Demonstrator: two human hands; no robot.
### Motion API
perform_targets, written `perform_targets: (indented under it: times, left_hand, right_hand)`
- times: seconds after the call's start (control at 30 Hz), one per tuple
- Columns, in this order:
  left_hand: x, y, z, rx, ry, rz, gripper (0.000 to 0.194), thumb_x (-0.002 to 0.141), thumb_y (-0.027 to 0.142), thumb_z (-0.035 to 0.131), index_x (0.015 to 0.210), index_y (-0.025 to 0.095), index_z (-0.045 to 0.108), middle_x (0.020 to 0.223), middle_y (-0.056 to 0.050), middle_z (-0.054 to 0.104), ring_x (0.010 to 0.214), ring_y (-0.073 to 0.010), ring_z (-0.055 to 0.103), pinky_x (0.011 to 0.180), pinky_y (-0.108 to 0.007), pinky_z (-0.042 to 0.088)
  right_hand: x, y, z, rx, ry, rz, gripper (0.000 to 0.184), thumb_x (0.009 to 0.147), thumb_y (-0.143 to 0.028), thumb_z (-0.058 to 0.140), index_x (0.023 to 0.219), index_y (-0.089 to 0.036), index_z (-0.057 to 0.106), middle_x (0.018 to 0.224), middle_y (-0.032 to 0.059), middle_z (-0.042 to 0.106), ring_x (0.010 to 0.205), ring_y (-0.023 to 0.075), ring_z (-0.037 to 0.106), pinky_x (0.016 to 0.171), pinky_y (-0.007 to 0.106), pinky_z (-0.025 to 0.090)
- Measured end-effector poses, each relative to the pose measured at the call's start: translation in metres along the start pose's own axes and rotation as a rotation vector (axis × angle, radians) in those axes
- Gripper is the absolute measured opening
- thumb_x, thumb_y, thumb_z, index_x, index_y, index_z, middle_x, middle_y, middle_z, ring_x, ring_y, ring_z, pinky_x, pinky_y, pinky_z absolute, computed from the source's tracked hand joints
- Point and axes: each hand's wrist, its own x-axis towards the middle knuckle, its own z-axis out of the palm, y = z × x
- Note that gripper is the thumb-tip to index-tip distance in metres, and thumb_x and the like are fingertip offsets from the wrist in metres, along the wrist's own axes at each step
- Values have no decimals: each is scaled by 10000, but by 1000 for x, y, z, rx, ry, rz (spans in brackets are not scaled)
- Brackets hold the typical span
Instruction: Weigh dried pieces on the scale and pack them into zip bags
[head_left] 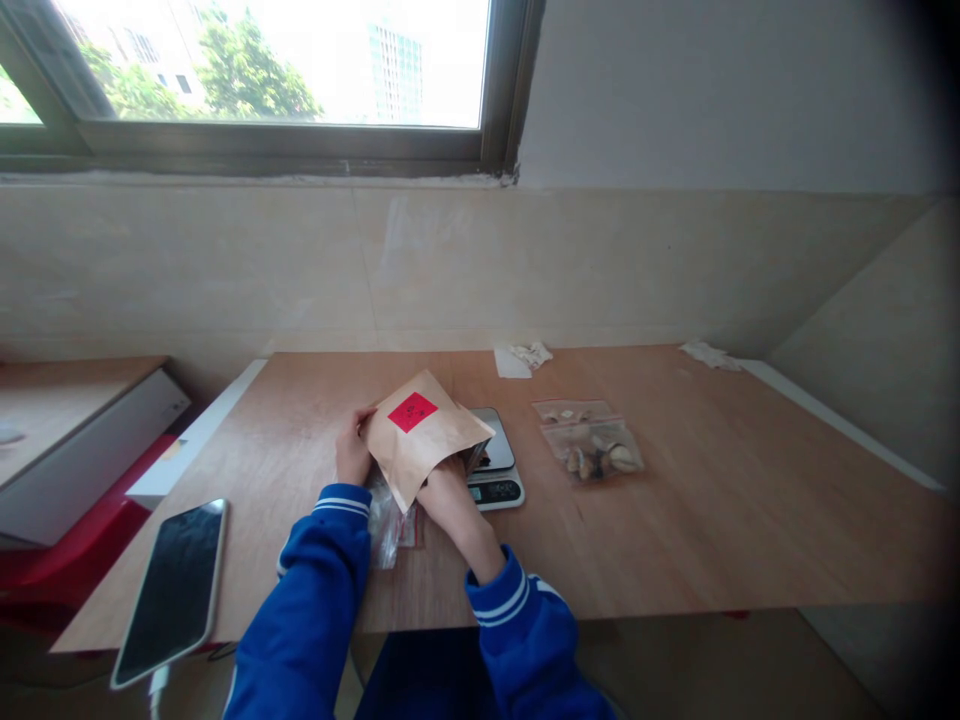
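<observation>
A brown paper bag (442, 430) with a red square label is tilted above the table in front of me. My left hand (354, 448) grips the bag's left edge, fingers behind the paper. My right hand (448, 490) reaches into the bag's mouth; its fingers are hidden inside. Just behind the bag stands a kitchen scale (498, 490) with a lit display, partly covered, with some dark bits on its plate. Clear plastic zip bags (384, 530) lie under my wrists. To the right rests a zip bag (596, 450) filled with dried pieces.
A phone (174, 585) plugged into a white cable lies at the table's left front corner. Crumpled tissue (532, 354) and a white paper (512, 363) lie near the wall. Another tissue (709, 355) sits at the back right. A red stool (67, 560) stands left of the table.
</observation>
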Motion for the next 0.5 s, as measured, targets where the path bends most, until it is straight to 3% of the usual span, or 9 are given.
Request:
perform_targets:
  times: [0.1,0.33,0.5]
  left_hand:
    - [0,0,0,-2,0,-3,309,738,240,596,1043,191,612,1073,-83,682,1018,-233,619,904,-376,472]
    - [-1,-1,-1,10,-2,-14,312,758,259,586,1063,201,614,1065,-78,688,1007,-233,626,893,-374,474]
    - [-1,-5,0,-3,-6,-22,316,756,256,587,1067,204,612,1068,-75,686,1005,-231,626,881,-370,480]
  right_hand:
    - [-1,0,-2,-25,-45,1,470,764,-77,604,1228,-147,593,1249,104,610,1219,278,501,1090,451,344]
    - [-7,1,-7,2,34,125,440,757,-34,510,1175,-138,598,1198,151,617,1152,287,549,996,440,436]
    - [-13,-6,-25,22,62,80,265,783,-35,419,882,-202,599,923,73,622,894,229,592,795,350,478]
